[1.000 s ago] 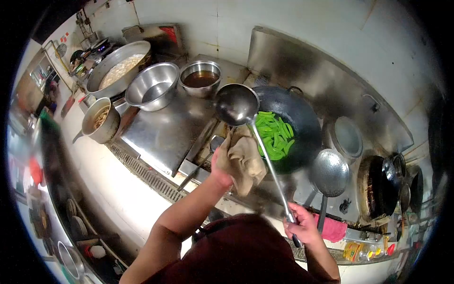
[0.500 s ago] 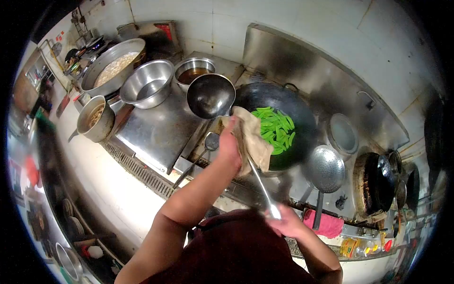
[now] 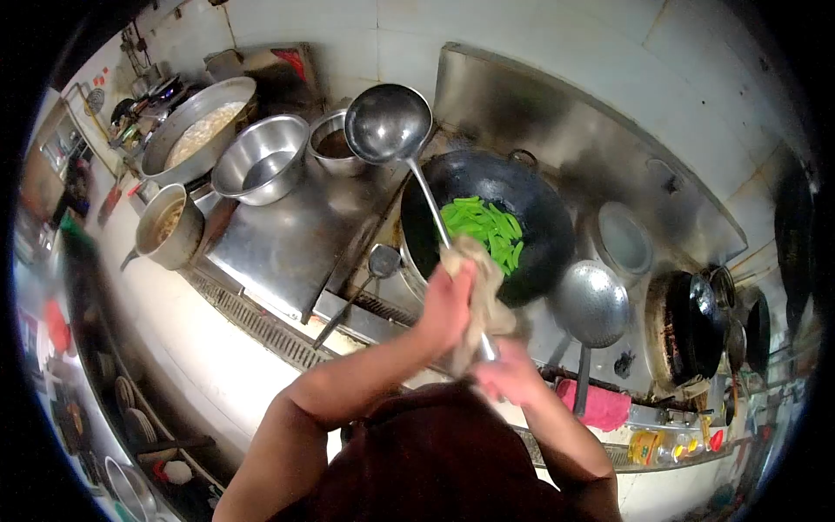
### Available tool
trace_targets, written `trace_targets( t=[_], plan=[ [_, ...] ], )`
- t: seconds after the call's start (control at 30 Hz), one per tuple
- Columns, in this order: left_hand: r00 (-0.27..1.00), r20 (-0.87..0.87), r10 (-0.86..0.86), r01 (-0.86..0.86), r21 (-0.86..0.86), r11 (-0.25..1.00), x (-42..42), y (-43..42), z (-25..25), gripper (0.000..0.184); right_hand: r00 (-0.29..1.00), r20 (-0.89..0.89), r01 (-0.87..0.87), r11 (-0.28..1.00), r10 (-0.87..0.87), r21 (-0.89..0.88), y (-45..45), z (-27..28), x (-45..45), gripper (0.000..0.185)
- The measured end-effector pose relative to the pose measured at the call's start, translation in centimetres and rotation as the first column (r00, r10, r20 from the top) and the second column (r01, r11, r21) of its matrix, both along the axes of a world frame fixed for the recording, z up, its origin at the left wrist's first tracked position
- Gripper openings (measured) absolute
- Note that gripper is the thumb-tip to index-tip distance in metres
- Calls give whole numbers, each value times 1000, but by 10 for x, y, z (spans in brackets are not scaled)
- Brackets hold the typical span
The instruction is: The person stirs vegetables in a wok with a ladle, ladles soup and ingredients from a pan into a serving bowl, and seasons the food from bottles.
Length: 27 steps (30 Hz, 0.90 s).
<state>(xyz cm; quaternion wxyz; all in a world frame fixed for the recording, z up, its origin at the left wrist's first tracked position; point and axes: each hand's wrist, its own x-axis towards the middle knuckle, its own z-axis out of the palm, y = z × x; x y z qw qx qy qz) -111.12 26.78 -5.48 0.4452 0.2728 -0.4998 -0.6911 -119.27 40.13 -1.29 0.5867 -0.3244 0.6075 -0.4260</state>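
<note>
along the worktop's (image 3: pixel 283 248) front edge: a handled pot (image 3: pixel 185 242) towards the left, a pink cloth (image 3: pixel 604 406) towards the right.

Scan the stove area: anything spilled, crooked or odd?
One oddity: a small dark clump sits on the steel counter beside the strainer, standing out against paler metal. I can't tell what it is.

No text, label, brand, number or sign can be read anywhere.

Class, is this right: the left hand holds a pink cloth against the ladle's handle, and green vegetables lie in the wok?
Not pink: the head view shows a beige cloth in the left hand against the ladle's handle, with green vegetables in the wok.
</note>
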Motion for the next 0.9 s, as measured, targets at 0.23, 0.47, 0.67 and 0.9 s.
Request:
trace_targets(
  t=[0.23,0.47,0.67,0.9],
  plan=[
    [968,-185,167,-131,192,973,3,-59,39,24,997,7,-83,995,82,57,4,-1,2,6],
    [946,203,254,-189,-291,938,-12,29,12,42,613,-786,-102,978,-83,-183,-19,-28,-11,33],
    [988,-68,137,-145,-129,981,-6,-28,24,27,635,-772,12,999,-34,-35,-10,-15,0,36],
    [931,-10,364,-360,-176,916,2,-61,24,20,636,-770,-39,999,50,33,-2,-21,4,37]
  ],
)
